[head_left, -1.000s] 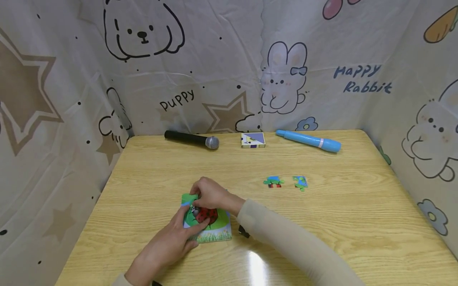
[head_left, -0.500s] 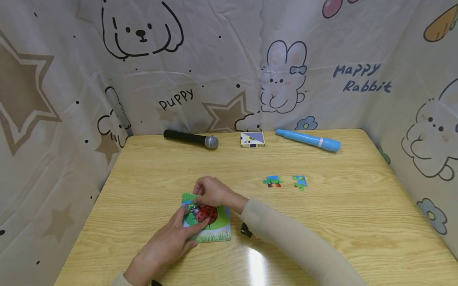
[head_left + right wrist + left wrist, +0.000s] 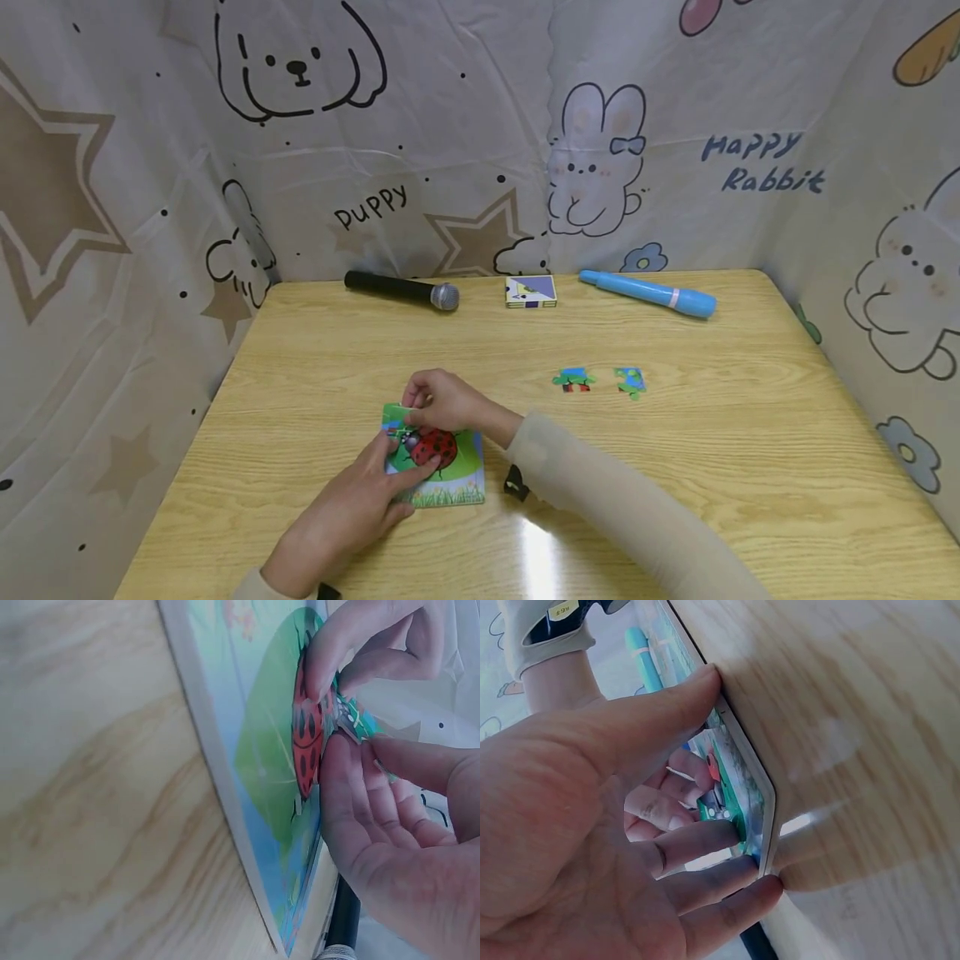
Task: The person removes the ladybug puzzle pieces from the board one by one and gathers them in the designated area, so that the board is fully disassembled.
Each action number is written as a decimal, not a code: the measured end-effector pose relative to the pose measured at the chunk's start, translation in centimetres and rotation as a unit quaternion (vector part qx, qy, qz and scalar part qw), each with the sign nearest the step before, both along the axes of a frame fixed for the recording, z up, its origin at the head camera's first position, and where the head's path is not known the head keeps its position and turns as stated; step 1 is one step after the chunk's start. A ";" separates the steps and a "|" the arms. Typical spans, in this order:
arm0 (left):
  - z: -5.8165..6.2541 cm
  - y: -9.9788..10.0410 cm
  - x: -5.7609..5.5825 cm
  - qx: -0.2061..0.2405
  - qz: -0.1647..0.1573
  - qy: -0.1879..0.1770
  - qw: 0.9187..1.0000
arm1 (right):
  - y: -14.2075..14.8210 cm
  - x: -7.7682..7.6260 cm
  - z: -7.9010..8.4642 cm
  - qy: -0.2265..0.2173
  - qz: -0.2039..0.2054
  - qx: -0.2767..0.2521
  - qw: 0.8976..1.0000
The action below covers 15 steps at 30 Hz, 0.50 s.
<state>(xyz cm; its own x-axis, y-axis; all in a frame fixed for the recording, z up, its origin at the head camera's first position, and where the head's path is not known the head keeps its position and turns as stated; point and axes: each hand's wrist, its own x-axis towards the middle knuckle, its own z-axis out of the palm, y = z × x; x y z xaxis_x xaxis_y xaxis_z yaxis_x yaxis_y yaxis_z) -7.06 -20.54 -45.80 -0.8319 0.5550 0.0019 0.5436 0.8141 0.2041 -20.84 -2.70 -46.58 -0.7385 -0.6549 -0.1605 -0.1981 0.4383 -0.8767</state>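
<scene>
A ladybug jigsaw puzzle (image 3: 457, 492) lies flat near the middle of the table. My left hand (image 3: 356, 492) rests on its left side, thumb on the ladybug and fingertips along the edge. In the left wrist view these fingers (image 3: 697, 847) are nearly straight against the board. At the puzzle's upper left, my right hand (image 3: 453, 407) bends over the board. Its thumb and forefinger pinch a small green jigsaw piece (image 3: 366, 724) beside the ladybug's head, as the right wrist view shows. The fingers cover part of that piece.
Two loose jigsaw pieces, one with red and green (image 3: 574, 381) and one with blue and green (image 3: 631, 382), lie right of the puzzle. Along the back edge are a black microphone (image 3: 401, 290), a card box (image 3: 531, 292) and a blue stick-shaped toy (image 3: 648, 293). Printed cloth surrounds the table.
My right hand has shifted slightly to the right and up, baring more of the ladybug. My left hand stays put on the puzzle. The loose pieces have not moved.
</scene>
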 end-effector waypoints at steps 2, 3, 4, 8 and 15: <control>0.0 0.0 0.0 0.000 0.000 -0.002 1.000 | 0.0 0.1 0.1 0.014 0.005 0.001 1.000; 0.0 0.0 0.0 0.000 -0.001 -0.003 1.000 | 0.0 0.2 0.1 0.028 0.011 0.004 1.000; 0.1 0.0 -0.1 0.000 -0.002 -0.004 1.000 | 0.0 0.3 0.2 0.047 0.020 0.010 0.999; 0.1 0.0 -0.1 0.000 -0.005 -0.008 1.000 | -0.1 1.0 0.8 0.141 0.066 0.039 0.987; 0.0 -0.1 -0.1 0.000 -0.013 -0.003 1.000 | 0.3 1.5 1.8 0.215 0.071 0.056 0.972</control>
<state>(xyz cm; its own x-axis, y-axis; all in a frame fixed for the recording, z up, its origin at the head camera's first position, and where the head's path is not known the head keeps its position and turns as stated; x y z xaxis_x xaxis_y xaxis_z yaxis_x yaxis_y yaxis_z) -7.19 -20.62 -45.80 -0.8175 0.5759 -0.0025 0.5630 0.8002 0.2064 -19.39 -2.41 -44.74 -0.6573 -0.7507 0.0665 -0.6008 0.4688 -0.6475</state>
